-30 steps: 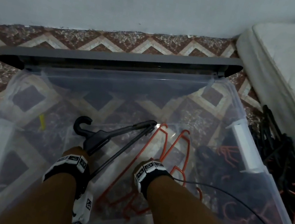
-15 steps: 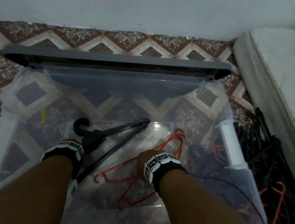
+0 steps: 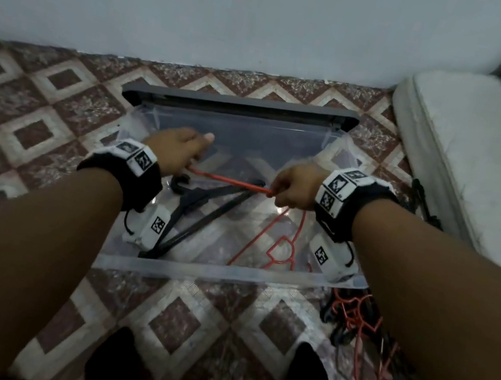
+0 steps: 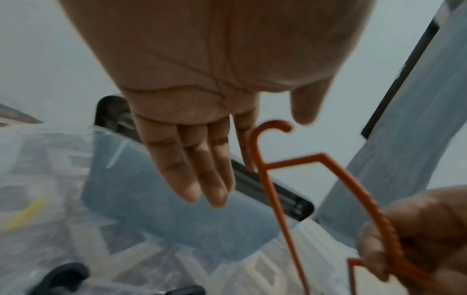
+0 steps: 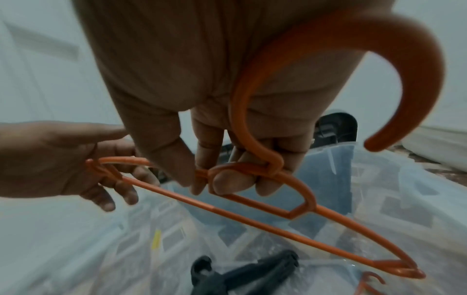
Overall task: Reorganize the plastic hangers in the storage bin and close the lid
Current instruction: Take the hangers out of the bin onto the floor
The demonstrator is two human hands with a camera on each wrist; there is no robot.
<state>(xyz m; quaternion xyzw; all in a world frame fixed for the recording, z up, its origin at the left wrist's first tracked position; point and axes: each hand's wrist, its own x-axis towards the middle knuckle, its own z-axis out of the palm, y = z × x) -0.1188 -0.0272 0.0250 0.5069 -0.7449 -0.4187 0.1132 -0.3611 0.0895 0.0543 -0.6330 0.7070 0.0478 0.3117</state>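
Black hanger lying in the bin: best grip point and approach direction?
Take the black hanger at its neck, just below the hook, coming straight down from above. It lies flat on the bin floor with the hook end toward the left hand; the neck looks thickest and lies clear of the orange hangers beside it.

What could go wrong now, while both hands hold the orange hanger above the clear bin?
1. The left hand may have a weak grip: its fingers look almost straight, so the orange hanger could slip and swing from the right hand.
2. When the orange hanger is lowered, its hook might catch the black hanger lying in the bin and tangle with it.
3. The lid stands at the far edge and could tip if bumped.
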